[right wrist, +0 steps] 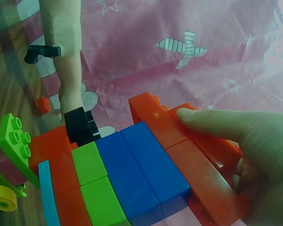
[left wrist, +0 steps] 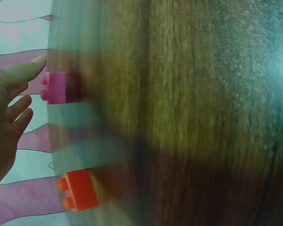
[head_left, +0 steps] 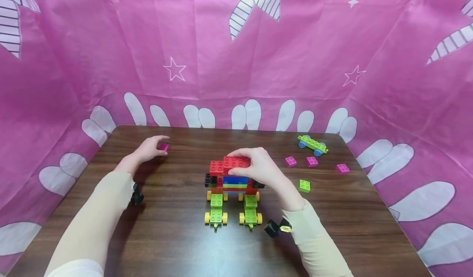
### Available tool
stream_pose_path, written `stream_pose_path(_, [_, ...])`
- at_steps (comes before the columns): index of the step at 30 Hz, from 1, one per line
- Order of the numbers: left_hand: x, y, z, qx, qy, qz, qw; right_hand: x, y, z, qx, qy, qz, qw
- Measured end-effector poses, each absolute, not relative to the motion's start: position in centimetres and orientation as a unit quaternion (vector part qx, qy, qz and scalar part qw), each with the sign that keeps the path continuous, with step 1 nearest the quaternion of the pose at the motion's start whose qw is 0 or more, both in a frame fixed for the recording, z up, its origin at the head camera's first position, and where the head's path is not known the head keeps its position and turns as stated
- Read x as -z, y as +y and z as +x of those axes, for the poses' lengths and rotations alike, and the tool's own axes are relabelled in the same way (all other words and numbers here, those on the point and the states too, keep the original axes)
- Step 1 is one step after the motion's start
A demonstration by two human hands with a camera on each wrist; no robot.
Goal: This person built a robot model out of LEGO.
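Note:
My left hand [head_left: 148, 149] reaches over the far left of the table, its fingers spread around a small magenta brick [head_left: 164, 147]. In the left wrist view, the fingers stand beside that magenta brick [left wrist: 55, 88]. At the middle, my right hand [head_left: 265, 168] grips a red brick [head_left: 235, 162] on top of a built brick model. The right wrist view shows my thumb [right wrist: 188, 113] on the red brick. Below it are blue bricks [right wrist: 141, 172], lime bricks [right wrist: 104, 188] and black bricks [head_left: 210, 181]. The model stands on lime wheeled bases [head_left: 216, 215] with yellow wheels.
Several magenta bricks [head_left: 312, 161] lie at the right, with a lime brick [head_left: 304, 185] closer in. Behind them stands a lime car base [head_left: 312, 143] with blue wheels. An orange-red brick [left wrist: 80, 189] lies near the left edge. A pink cloth [head_left: 207, 55] hangs behind the table.

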State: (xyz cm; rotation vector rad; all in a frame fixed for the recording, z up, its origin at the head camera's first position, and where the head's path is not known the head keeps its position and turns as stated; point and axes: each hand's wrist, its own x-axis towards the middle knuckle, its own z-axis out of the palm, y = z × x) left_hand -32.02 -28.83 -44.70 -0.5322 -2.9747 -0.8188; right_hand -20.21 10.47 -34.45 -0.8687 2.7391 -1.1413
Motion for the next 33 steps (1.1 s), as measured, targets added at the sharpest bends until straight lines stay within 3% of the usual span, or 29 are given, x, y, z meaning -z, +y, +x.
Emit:
stream_pose_path(12, [46.0,-28.6,-32.2,0.249,-0.954,-0.167,-0.007,34.8,10.4,-20.1,0.382,0.884,-0.27,0.023])
stream_pose_path(26, [46.4,-28.4,-32.3,0.232,-0.96,-0.154,0.022,35.0,10.5,-20.2,0.387,0.882,-0.268,0.019])
stream_pose_path(33, [44.7,-26.9,-31.8,0.262,-0.952,-0.153,0.045,35.0,10.5,-20.2,0.391,0.881,-0.266,0.017])
